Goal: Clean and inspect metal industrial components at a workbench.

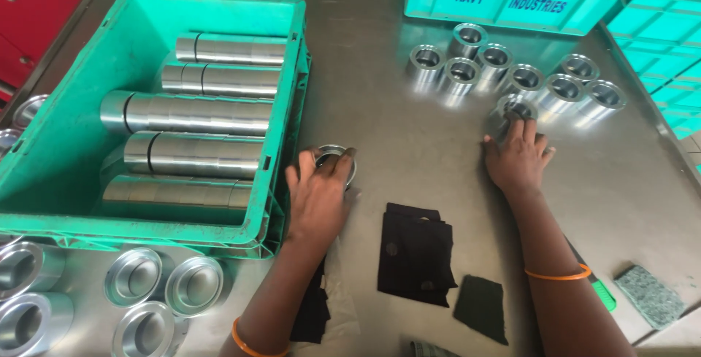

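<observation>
Metal ring (330,158) sits at six o'clock of the surface (409,145), beside the green crate (66,145); the left hand (319,195) grips its rim. Right hand (517,158) closes on another ring (517,109) at three o'clock, apparently adding it to the cluster (511,72).

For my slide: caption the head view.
Left hand grips a metal ring beside a green crate; right hand sets another ring by a cluster.

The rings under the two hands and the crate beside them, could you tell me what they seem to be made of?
The rings look like machined metal, probably steel or aluminium: bright, mirror-like turned faces. The crate looks like moulded plastic: matte green with ribbed, slotted walls.
</observation>
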